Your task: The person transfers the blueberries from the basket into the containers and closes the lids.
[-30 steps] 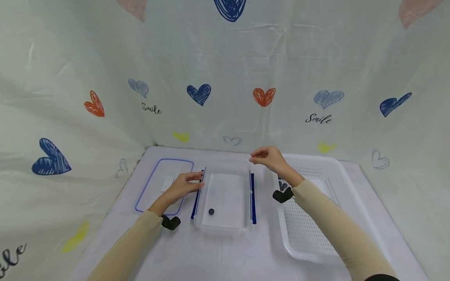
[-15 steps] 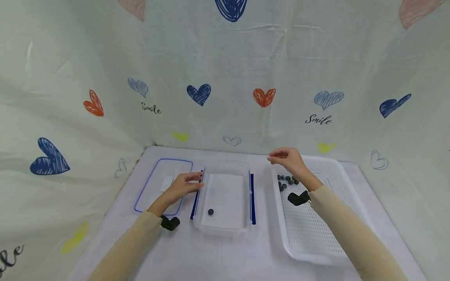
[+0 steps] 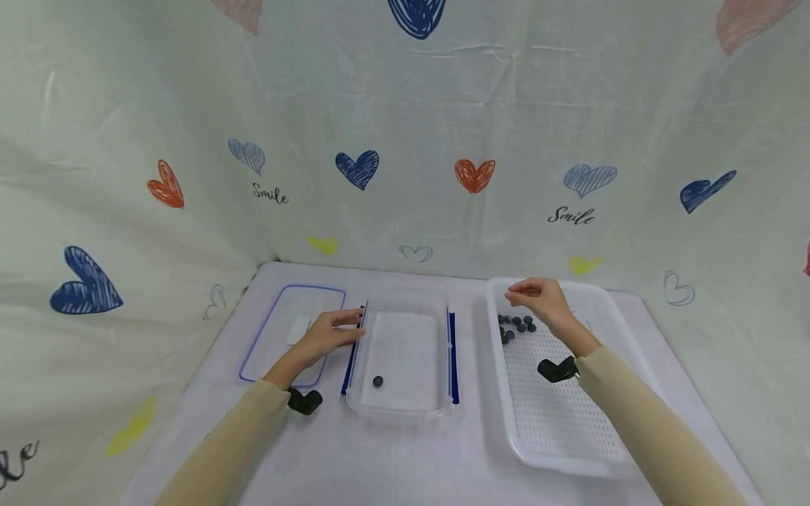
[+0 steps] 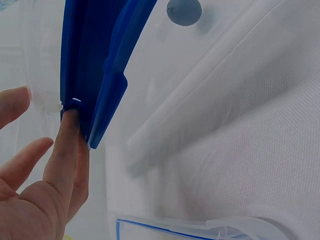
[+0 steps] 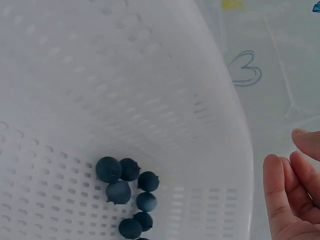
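Observation:
My left hand [image 3: 323, 337] is at the left side of a clear plastic food container [image 3: 399, 414]. In the left wrist view, fairly straight fingertips touch the container's blue side latch [image 4: 95, 60], which hangs down. A single blueberry [image 3: 377, 381] lies inside the container near its front left; the left wrist view shows that blueberry [image 4: 184, 12] through the clear plastic. My right hand [image 3: 544, 302] hovers over the back of a white perforated basket [image 3: 525, 450], with nothing between thumb and fingers. Several blueberries [image 5: 118, 192] are grouped in the basket's back left corner.
A clear lid with a blue rim [image 3: 273, 311] lies flat left of the container. Another blue latch [image 3: 454, 358] hangs along the container's right side. A white sheet with printed hearts [image 3: 357, 169] rises behind the table.
My right hand has moved right, from beside the container's back right corner to over the basket, uncovering the blueberries there. The left hand stays at the container's side.

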A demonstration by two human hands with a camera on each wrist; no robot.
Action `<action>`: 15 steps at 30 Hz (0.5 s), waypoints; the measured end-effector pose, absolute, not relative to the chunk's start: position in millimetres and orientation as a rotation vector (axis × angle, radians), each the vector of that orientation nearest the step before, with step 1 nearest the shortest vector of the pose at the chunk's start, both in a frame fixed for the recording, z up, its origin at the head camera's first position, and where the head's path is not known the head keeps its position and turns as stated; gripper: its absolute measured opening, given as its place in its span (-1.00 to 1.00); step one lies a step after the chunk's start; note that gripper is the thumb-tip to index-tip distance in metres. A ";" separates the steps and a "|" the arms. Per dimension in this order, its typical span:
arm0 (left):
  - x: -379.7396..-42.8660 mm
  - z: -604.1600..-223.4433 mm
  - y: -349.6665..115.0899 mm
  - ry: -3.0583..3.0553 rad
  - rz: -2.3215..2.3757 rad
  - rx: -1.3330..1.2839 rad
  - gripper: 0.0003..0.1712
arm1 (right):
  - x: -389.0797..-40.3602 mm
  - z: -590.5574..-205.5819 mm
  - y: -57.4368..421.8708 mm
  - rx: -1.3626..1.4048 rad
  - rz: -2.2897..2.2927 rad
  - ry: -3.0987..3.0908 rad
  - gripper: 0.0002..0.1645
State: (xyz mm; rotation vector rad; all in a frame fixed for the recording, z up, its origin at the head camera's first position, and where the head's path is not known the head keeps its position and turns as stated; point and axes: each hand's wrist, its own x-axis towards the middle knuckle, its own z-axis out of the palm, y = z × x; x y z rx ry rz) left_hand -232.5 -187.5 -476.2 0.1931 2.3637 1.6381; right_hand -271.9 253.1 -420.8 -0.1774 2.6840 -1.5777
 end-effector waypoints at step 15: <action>-230.4 -474.2 -188.7 2.344 1.659 0.215 -0.31 | -271.5 -456.8 277.6 -0.115 -1.528 2.705 -0.64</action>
